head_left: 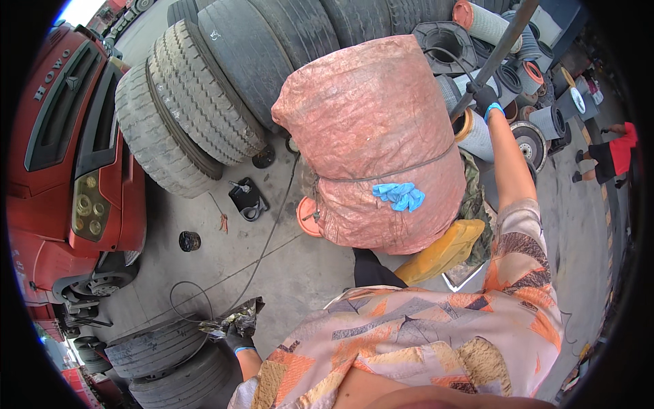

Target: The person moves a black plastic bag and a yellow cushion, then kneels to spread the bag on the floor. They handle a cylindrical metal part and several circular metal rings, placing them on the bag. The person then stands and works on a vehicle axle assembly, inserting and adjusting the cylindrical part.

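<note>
Concrete floor (286, 286) spreads below me, with a red truck (41, 184) along my left and a row of big tyres (242, 58) curving across the far side. The fingers of my right hand (486, 99), in a dark glove with a blue cuff, are closed around a long grey pole (507, 44), which slants past the upper right edge of a large pinkish sack bundle (361, 123). Round filters (545, 124) crowd close around that hand, so the space there is tight.

Low on the other side, the fingers of my left hand (240, 341), gloved in the same way, are bunched around a crumpled, shiny packet (231, 319). Beside it lie stacked tyres (160, 351); how each finger sits under the folds, I cannot tell.

Between the truck and the bundle the floor gives the widest room on my left, though a thin dark cable (264, 249) runs across it and a small black can (189, 240) and a black container (248, 198) stand there. A cord (385, 177) wraps the bundle, a blue glove (398, 195) rests on it, and a yellow container (443, 252) sits just beside its lower edge. Well off to my right, open pavement reaches a person in red (621, 146).
</note>
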Demonstrator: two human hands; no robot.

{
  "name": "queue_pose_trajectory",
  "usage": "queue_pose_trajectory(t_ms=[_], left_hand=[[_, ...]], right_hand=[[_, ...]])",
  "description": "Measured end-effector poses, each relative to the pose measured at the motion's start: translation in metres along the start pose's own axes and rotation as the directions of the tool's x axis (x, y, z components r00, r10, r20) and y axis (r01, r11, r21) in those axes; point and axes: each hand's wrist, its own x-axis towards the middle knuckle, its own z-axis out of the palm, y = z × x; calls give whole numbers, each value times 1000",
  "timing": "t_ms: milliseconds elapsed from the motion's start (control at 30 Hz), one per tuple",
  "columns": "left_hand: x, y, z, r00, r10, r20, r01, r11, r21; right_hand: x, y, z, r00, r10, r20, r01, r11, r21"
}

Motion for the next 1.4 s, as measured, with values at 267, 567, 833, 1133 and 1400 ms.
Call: queue_pose_trajectory(t_ms=[267, 567, 833, 1133, 1400], left_hand=[[31, 29, 61, 999, 43, -25, -42, 997, 61], [88, 64, 176, 964, 14, 266, -57, 986, 155], [57, 89, 264, 857, 217, 467, -380, 878, 290], [43, 59, 265, 816, 254, 519, -452, 840, 299], [-1, 79, 177, 844, 216, 492, -267, 963, 34]], right_hand=[[110, -63, 9, 903, -367, -224, 286, 902, -324], [103, -36, -16, 922, -378, 80, 387, 901, -197], [36, -218, 83, 882, -408, 235, 431, 901, -52], [-138, -186, 16, 925, -352, 144, 307, 915, 262], [-316, -171, 2, 923, -292, 251, 191, 914, 359]])
